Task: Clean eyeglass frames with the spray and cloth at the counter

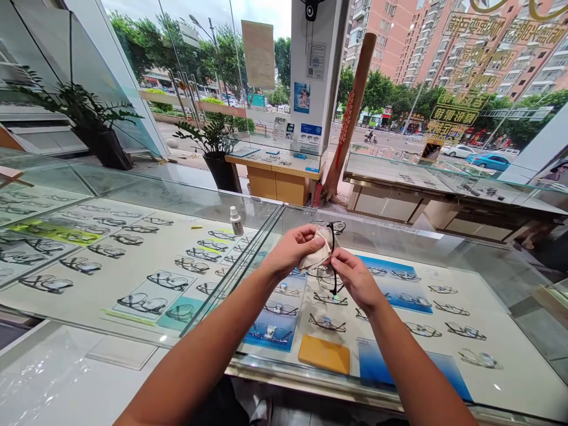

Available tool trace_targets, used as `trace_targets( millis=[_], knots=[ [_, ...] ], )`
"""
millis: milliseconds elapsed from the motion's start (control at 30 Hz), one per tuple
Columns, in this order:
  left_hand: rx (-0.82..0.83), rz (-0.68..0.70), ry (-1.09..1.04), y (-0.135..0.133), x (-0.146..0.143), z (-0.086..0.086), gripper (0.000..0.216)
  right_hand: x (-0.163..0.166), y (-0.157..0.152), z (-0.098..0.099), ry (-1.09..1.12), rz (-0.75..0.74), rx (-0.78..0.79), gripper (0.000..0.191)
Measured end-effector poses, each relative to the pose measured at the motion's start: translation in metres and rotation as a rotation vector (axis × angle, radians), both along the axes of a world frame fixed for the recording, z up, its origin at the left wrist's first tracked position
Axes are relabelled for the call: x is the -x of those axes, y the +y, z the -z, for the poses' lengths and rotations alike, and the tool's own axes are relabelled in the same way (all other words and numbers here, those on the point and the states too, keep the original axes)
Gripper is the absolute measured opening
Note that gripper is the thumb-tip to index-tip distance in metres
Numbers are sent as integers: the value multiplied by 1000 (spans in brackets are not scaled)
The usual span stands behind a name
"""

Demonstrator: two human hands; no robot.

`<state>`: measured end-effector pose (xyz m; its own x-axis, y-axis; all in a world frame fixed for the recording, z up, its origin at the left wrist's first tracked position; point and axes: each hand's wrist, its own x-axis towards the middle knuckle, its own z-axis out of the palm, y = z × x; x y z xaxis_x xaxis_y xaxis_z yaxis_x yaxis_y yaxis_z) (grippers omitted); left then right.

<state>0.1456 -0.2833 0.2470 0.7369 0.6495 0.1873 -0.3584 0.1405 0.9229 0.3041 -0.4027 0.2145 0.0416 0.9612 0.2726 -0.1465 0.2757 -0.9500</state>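
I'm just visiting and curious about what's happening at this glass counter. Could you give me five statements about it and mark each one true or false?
1. The person's left hand grips a cream-coloured cloth with a zigzag edge. True.
2. The person's right hand is holding nothing. False: the right hand grips a pair of thin dark-framed glasses.
3. A small white bottle with a printed label stands upright to the left of both hands. True.
4. The flat rectangular item below the hands in the picture is bright red. False: the flat rectangular item is mustard yellow.
5. A leafy green plant stands in a dark pot beyond the counter. True.
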Motion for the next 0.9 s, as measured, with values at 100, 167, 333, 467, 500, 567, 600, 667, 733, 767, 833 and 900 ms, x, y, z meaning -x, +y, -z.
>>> trace_targets(
  millis=[100, 167, 333, 467, 500, 567, 600, 667, 733, 767, 833, 900],
  knots=[
    [36, -80, -24, -2, -3, 1, 50, 1, 1, 2, -22, -5, -7, 30],
    [54, -80, -43, -2, -4, 3, 53, 1, 1, 2, -21, -6, -10, 29],
    [-27, 42, 3, -4, -3, 6, 52, 0, 0, 4, 3, 4, -28, 25],
    [-119, 65, 33, -8, -3, 4, 47, 0, 0, 5, 2, 8, -15, 25],
    [-121, 58, 35, -9, -3, 4, 47, 0, 1, 5, 2, 11, -12, 26],
    [-109, 34, 36, -11, -4, 5, 48, 1, 1, 6, 7, 26, -7, 26],
    [-100, 18, 34, -12, -5, 5, 49, 1, 1, 6, 8, 35, -6, 26],
    [-86, -10, 36, -14, -7, 6, 51, 1, 1, 7, 5, 46, -9, 26],
    [-83, -29, 37, -16, -8, 6, 54, 0, 1, 7, 1, 46, -16, 27],
    [-97, -49, 30, -17, -8, 6, 55, 0, 1, 7, 0, 43, -19, 27],
    [-178, -121, 9, -17, -8, 6, 54, -1, 1, 7, 2, 37, -21, 27],
    [-314, -216, -5, -17, -8, 6, 49, 0, 0, 5, 10, 33, -24, 26]
  ],
)
